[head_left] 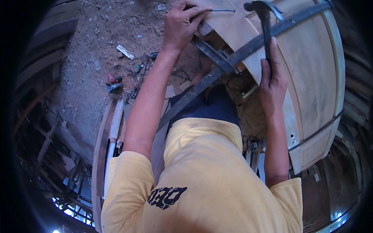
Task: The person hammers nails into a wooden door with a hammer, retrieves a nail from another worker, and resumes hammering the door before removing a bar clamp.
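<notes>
My left hand (184, 24), at the top of the view, is closed on a thin metal rod (223, 10), its fingers pinching one end. The rod points right, over the edge of a pale wooden panelled door (314, 54). My right hand (273, 87) is wrapped round the handle of a claw hammer (267, 35). The hammer's head is raised above the door, to the right of the rod's tip. A long dark metal bar clamp (254, 44) lies slantwise across the door, passing below the rod and behind the hammer handle.
A red and grey power tool (114, 83) lies on the dirt floor (91, 50) to the left, near a pale wood offcut (125, 52). Long boards (101, 155) stand by my left side. Stacked timber (50, 37) lines the left edge.
</notes>
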### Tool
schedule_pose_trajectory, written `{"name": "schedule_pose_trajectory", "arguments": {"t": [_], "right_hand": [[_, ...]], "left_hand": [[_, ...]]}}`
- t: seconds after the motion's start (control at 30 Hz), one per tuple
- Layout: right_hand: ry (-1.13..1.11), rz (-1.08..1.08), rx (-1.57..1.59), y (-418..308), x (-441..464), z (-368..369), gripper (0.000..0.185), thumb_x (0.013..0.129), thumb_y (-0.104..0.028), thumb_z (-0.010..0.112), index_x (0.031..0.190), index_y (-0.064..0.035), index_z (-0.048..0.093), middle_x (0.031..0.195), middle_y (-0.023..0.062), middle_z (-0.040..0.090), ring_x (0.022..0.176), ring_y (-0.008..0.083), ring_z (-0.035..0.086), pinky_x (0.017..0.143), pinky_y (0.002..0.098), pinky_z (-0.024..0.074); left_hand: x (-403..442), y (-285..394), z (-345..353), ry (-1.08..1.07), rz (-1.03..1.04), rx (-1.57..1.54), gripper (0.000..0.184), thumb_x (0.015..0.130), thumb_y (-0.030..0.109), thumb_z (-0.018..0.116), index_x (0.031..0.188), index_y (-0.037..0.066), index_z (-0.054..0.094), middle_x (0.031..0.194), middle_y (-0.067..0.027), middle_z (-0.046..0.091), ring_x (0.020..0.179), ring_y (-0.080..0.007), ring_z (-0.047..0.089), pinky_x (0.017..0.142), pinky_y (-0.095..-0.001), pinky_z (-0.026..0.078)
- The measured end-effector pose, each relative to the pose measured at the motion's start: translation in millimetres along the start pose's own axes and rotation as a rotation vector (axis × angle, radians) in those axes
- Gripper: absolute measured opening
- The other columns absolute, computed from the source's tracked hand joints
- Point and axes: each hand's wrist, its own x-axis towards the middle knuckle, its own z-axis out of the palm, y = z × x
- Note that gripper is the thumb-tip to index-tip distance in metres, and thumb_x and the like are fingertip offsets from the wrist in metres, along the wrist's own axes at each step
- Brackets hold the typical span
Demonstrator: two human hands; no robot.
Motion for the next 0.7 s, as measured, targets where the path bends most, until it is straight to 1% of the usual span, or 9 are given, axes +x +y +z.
{"name": "schedule_pose_trajectory", "arguments": {"t": [0.03, 0.13, 0.17, 0.23, 0.43, 0.53, 0.6, 0.67, 0.7], "right_hand": [[0.068, -0.051, -0.016, 2, -1, -1, 0.058, 0.106, -0.011, 0.059, 0.16, -0.0274, 0.044, 0.135, 0.0165, 0.067, 0.107, 0.0218, 0.064, 0.094, 0.0343, 0.0512], [0.156, -0.127, -0.046, 3, -1, -2, 0.06, 0.106, -0.012, 0.06, 0.161, -0.028, 0.043, 0.121, 0.0178, 0.074, 0.079, 0.0176, 0.058, 0.083, 0.033, 0.0531], [0.155, -0.126, -0.031, 5, 0, -2, 0.06, 0.106, -0.012, 0.06, 0.161, -0.0277, 0.042, 0.121, 0.0181, 0.074, 0.079, 0.0177, 0.058, 0.083, 0.0327, 0.0532], [0.152, -0.13, -0.013, 5, 4, -1, 0.06, 0.106, -0.012, 0.06, 0.161, -0.0274, 0.042, 0.121, 0.0183, 0.074, 0.079, 0.0179, 0.058, 0.083, 0.0325, 0.0532], [0.085, -0.161, 0.02, -1, 13, 4, 0.058, 0.105, -0.01, 0.06, 0.159, -0.0259, 0.045, 0.122, 0.0186, 0.072, 0.082, 0.0188, 0.06, 0.085, 0.0321, 0.0527], [0.062, -0.16, 0.028, -9, 18, 5, 0.058, 0.104, -0.009, 0.061, 0.158, -0.0241, 0.047, 0.124, 0.0192, 0.072, 0.09, 0.0217, 0.066, 0.089, 0.0329, 0.0529], [0.07, -0.204, 0.016, -10, 22, 7, 0.059, 0.103, -0.008, 0.062, 0.158, -0.0231, 0.048, 0.126, 0.0191, 0.071, 0.096, 0.0278, 0.07, 0.091, 0.0344, 0.0533], [0.075, -0.233, -0.004, -9, 25, 9, 0.059, 0.103, -0.008, 0.062, 0.157, -0.0232, 0.048, 0.127, 0.019, 0.07, 0.097, 0.0304, 0.07, 0.092, 0.0358, 0.0536], [0.077, -0.246, -0.013, -10, 26, 8, 0.059, 0.102, -0.008, 0.062, 0.157, -0.0232, 0.048, 0.128, 0.019, 0.07, 0.098, 0.0316, 0.07, 0.092, 0.0365, 0.0537]], "left_hand": [[-1, -1, 0, 0.05, -0.073, -0.058, 0.013, 0.088, 0.011, 0.078, 0.099, 0.005, 0.08, 0.091, -0.0099, 0.066, 0.084, -0.0255, 0.066, 0.074, -0.037, 0.052], [1, 3, -5, 0.052, -0.179, -0.13, 0.014, 0.087, 0.01, 0.079, 0.099, 0.003, 0.08, 0.089, -0.0093, 0.066, 0.083, -0.0238, 0.066, 0.072, -0.0356, 0.051], [1, 1, -3, 0.051, -0.181, -0.131, 0.014, 0.087, 0.01, 0.079, 0.099, 0.003, 0.08, 0.089, -0.0093, 0.066, 0.083, -0.0238, 0.066, 0.072, -0.0356, 0.051], [2, -2, -1, 0.095, -0.038, 0.016, 0.013, 0.086, 0.009, 0.08, 0.098, 0.003, 0.08, 0.088, -0.0093, 0.065, 0.081, -0.0239, 0.066, 0.07, -0.0359, 0.051], [9, -4, -4, 0.098, -0.003, 0.034, 0.012, 0.086, 0.009, 0.081, 0.096, 0.003, 0.08, 0.088, -0.0095, 0.065, 0.079, -0.0248, 0.065, 0.069, -0.0368, 0.051], [9, -6, -9, 0.047, -0.025, 0.059, 0.013, 0.085, 0.01, 0.081, 0.096, 0.003, 0.08, 0.088, -0.0099, 0.066, 0.08, -0.0247, 0.066, 0.071, -0.0375, 0.052], [9, -10, -11, 0.026, -0.038, 0.058, 0.014, 0.085, 0.011, 0.082, 0.097, 0.003, 0.08, 0.089, -0.0103, 0.066, 0.081, -0.0247, 0.066, 0.072, -0.0381, 0.052], [6, -15, -12, 0.003, -0.051, 0.057, 0.015, 0.085, 0.011, 0.082, 0.097, 0.004, 0.08, 0.089, -0.0107, 0.066, 0.082, -0.0246, 0.067, 0.073, -0.0386, 0.053], [5, -20, -11, 0.049, 0.021, 0.071, 0.016, 0.085, 0.014, 0.082, 0.101, 0.011, 0.082, 0.09, -0.0079, 0.067, 0.085, -0.0253, 0.067, 0.075, -0.0389, 0.054]]}}
